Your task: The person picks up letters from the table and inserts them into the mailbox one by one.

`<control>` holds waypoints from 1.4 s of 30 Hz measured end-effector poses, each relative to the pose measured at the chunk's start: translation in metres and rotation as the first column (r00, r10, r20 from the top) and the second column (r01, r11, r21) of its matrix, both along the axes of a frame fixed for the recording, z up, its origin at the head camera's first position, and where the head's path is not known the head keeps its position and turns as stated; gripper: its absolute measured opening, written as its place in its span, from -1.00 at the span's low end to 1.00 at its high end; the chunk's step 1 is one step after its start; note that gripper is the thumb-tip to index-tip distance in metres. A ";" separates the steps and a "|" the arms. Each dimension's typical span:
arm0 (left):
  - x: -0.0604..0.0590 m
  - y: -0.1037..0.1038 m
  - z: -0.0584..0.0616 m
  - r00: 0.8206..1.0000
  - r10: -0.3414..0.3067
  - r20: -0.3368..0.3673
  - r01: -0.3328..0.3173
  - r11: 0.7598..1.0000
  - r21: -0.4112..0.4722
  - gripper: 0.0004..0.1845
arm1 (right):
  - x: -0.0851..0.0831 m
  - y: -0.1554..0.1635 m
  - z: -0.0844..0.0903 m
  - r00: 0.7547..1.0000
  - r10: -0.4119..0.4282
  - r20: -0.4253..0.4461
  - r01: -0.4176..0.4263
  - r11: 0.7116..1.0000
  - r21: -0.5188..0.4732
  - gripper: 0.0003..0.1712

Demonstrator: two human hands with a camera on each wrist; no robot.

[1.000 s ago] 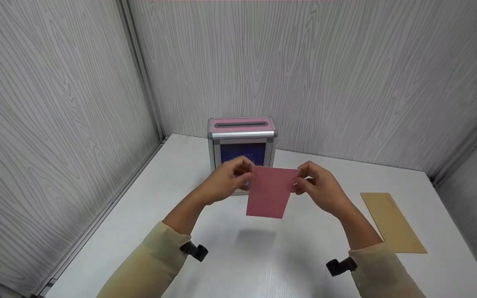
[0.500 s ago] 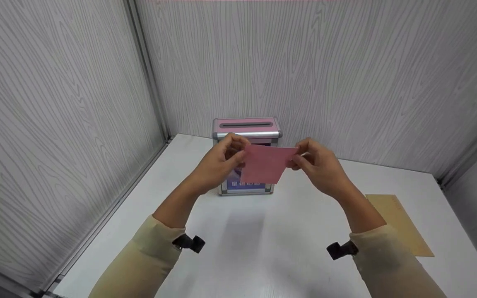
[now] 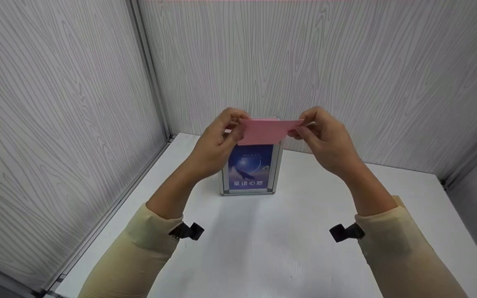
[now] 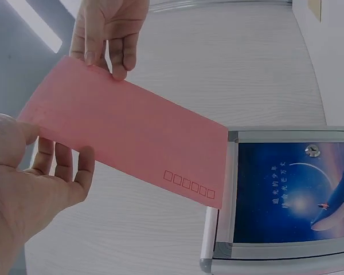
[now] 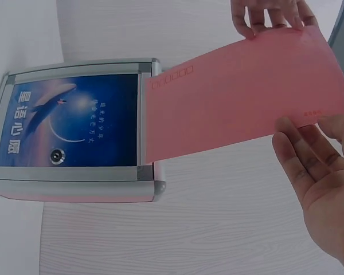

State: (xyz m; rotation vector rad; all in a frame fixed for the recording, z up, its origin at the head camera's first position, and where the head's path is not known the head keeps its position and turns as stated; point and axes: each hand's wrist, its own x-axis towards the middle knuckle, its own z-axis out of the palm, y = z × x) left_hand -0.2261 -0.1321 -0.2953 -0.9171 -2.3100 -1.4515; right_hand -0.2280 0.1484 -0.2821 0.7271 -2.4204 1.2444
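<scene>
Two hands, the left hand (image 3: pixel 218 142) and right hand (image 3: pixel 325 138), each pinched a short end of the pink envelope (image 3: pixel 265 131), held level above the box (image 3: pixel 250 167) near the table's (image 3: pixel 263 248) far edge; light and flexible, it probably handles best by its ends.

Flat, rectangular pink paper envelope (image 3: pixel 265 130), held level in the air by its two short ends directly above the top of the box. A row of small printed postcode squares (image 4: pixel 189 185) marks one corner. Upright metal-framed collection box (image 3: pixel 250 169), pink-topped, blue whale poster on its front, standing on the white table.
</scene>
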 end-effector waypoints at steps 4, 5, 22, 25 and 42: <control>0.001 -0.003 0.004 1.000 0.015 -0.015 -0.015 1.000 0.020 -0.72 | -0.001 -0.005 0.004 0.998 0.001 -0.060 -0.002 1.000 -0.020 -0.81; 0.001 -0.004 0.004 1.000 0.019 -0.018 -0.019 1.000 0.022 -0.73 | -0.002 -0.006 0.003 0.997 0.002 -0.072 -0.004 1.000 -0.027 -0.81; -0.021 -0.006 -0.011 1.000 0.028 -0.005 -0.028 0.998 0.048 -0.69 | -0.029 -0.009 -0.015 0.999 -0.001 -0.048 -0.001 0.999 -0.045 -0.82; -0.025 -0.006 -0.011 0.999 0.049 -0.013 -0.048 0.997 0.055 -0.69 | -0.032 -0.010 -0.014 0.999 0.000 -0.040 -0.002 0.999 -0.040 -0.82; -0.051 -0.005 -0.020 0.938 0.221 -0.268 -0.230 0.973 -0.001 -0.73 | -0.037 -0.021 0.000 0.997 -0.036 0.064 0.043 0.992 -0.115 -0.79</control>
